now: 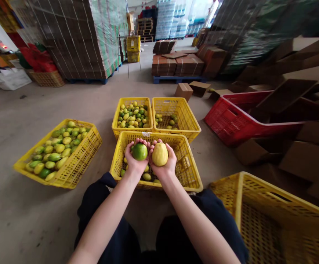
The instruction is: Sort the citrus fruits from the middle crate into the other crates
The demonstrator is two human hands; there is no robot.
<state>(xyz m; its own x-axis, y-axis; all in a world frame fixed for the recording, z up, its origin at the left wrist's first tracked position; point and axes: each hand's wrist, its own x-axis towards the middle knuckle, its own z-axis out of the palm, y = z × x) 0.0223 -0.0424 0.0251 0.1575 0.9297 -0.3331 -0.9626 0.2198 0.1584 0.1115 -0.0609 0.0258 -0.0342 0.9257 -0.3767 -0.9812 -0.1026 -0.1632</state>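
My left hand cups a smooth green lemon, palm up with the fingers curled around its far side. Beside it, my right hand holds a larger, ridged yellow lemon in the same way. The two hands are close together above a yellow crate between my legs. Several yellow and green lemons lie in that crate, partly hidden by my hands and forearms.
Past the near crate stand two more yellow crates, one well filled and one with few lemons. A full, tilted crate is at left. At right are another yellow crate, a red crate and loose cardboard boxes.
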